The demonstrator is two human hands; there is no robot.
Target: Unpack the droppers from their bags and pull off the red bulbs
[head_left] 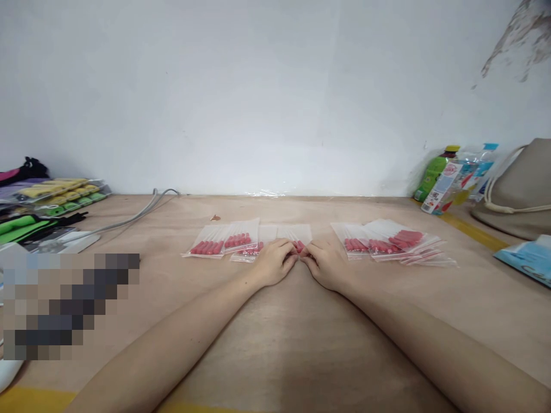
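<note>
Both hands meet at the near edge of a clear zip bag (296, 232) lying on the table. My left hand (274, 263) has its fingers closed on the bag's left side near the seal. On the right side, my right hand (326, 265) pinches the same edge. Red pieces (298, 245) show inside the bag between the fingertips; the hands partly cover them. Left of my hands lie several similar bags (207, 240) with rows of red stick-like pieces. More filled bags (357, 242) overlap in a group on the right.
The wooden table (258, 355) runs back to a white wall (267, 97). Packs of coloured items (64, 194) and a grey cable (133, 218) are at left. Bottles (437, 175), a beige bag (520, 189) and a blue packet (527, 258) are at right. One area at left is pixelated.
</note>
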